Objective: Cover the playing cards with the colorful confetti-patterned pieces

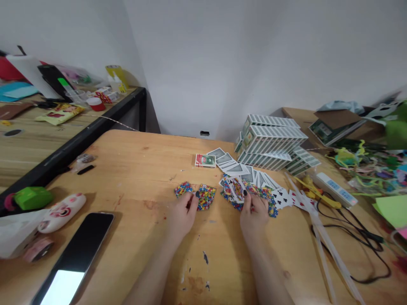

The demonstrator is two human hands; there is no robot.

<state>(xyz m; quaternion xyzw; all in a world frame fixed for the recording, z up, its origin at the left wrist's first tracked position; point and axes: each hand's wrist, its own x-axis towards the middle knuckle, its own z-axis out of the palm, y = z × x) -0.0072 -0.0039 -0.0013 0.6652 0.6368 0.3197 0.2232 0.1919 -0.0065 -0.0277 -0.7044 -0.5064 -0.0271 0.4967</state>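
My left hand (183,212) is closed at the near edge of small cards with a colourful pattern (206,195); what its fingers pinch is hidden. My right hand (253,212) pinches a face card (236,188) between thumb and finger, above a spread of colourful patterned cards (272,207). Behind the hands, grey-backed cards (237,169) fan out beside a red and green card box (205,160). Face-up number cards (281,198) lie right of my right hand.
Striped boxes (276,137) are stacked at the back right. A power strip (335,189), black cable (356,228) and clear plastic strips (327,241) lie right. A phone (78,250), white case (62,212) and green object (33,198) are left.
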